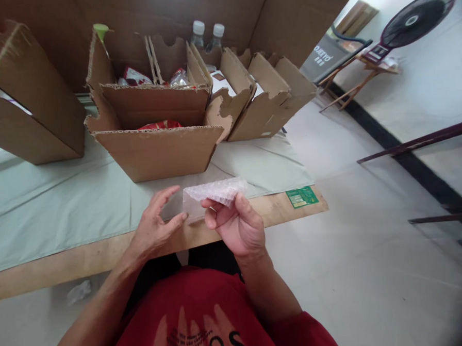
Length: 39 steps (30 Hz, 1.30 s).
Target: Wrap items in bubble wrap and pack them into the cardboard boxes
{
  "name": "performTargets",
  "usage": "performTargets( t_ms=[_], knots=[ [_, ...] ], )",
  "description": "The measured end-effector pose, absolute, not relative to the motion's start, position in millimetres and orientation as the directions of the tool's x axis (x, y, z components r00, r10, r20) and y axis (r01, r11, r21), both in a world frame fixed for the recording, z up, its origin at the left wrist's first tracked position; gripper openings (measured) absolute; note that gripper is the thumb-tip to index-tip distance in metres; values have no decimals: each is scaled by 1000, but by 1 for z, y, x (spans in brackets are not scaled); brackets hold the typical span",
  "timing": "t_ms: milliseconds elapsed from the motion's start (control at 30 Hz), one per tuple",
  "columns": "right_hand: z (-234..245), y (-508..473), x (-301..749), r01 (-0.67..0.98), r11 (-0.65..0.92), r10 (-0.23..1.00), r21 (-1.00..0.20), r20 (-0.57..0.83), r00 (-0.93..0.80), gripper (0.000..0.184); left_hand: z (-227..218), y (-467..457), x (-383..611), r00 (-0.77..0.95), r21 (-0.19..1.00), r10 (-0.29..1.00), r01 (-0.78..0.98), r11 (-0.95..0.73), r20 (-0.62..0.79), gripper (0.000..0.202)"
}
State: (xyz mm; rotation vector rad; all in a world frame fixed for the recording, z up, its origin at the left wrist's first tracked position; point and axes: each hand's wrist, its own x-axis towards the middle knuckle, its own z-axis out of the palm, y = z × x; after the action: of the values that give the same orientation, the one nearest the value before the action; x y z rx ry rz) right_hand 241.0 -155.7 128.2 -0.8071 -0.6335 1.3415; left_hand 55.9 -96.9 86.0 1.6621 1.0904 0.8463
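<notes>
A clear bubble wrap bag [216, 190] is held above the table's front edge, in front of the nearest cardboard box. My right hand [239, 224] grips its right part between thumb and fingers. To the left, my left hand [156, 223] has its thumb and fingers spread apart, with the thumb tip close to the bag's left edge. Whether that thumb touches the plastic is hard to make out. Nothing shows between the left fingers.
Open cardboard boxes [164, 150] stand along the back, some with red packets or plastic bottles [198, 32]. Another box [37, 95] is at the left. A pale green cloth [101, 200] covers the table. A green card [302, 196] lies at its right end; a fan [412, 21] stands beyond.
</notes>
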Motion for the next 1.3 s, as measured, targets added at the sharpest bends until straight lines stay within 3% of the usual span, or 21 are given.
performTargets(
  t_ms=[67, 133, 300, 433, 500, 600, 700, 800, 900, 1033, 1167, 1300],
  knots=[
    [129, -156, 242, -613, 48, 992, -788, -36, 123, 37, 84, -98, 63, 465, 970, 885, 229, -82, -35, 32],
    [128, -154, 245, -627, 61, 992, -777, -23, 126, 35, 82, -101, 65, 502, 982, 852, 177, 67, -149, 31],
    [112, -152, 252, -619, 71, 985, -782, -42, 166, 42, 82, -96, 53, 386, 923, 838, 137, 360, -385, 52],
    [93, -155, 263, -502, 70, 967, -862, -66, 248, 40, 89, -80, 33, 296, 905, 875, 309, 292, -384, 79],
    [85, -157, 275, -313, 89, 930, -946, -34, 366, 33, 89, -77, 23, 258, 890, 895, 378, 254, -365, 89],
    [78, -155, 297, 170, 57, 877, -984, 131, 463, 24, 84, -82, 13, 270, 869, 897, 451, 203, -350, 94],
    [69, -147, 313, 636, -28, 897, -771, 261, 357, 29, 76, -90, 9, 273, 846, 917, 522, 113, -292, 87],
    [58, -136, 313, 859, -122, 932, -497, 239, 271, 39, 68, -94, 10, 255, 824, 941, 566, 43, -224, 78],
    [50, -129, 303, 912, -171, 951, -374, 178, 251, 34, 65, -95, 12, 250, 803, 947, 596, 13, -202, 72],
    [47, -129, 292, 891, -128, 950, -435, 205, 236, 16, 69, -95, 11, 229, 793, 955, 609, 10, -188, 68],
    [50, -131, 292, 863, -104, 941, -494, 233, 246, 21, 75, -91, 4, 185, 808, 969, 589, 24, -163, 69],
    [50, -129, 294, 893, -141, 947, -428, 204, 248, 33, 72, -86, -5, 145, 808, 975, 587, 53, -169, 80]
  ],
)
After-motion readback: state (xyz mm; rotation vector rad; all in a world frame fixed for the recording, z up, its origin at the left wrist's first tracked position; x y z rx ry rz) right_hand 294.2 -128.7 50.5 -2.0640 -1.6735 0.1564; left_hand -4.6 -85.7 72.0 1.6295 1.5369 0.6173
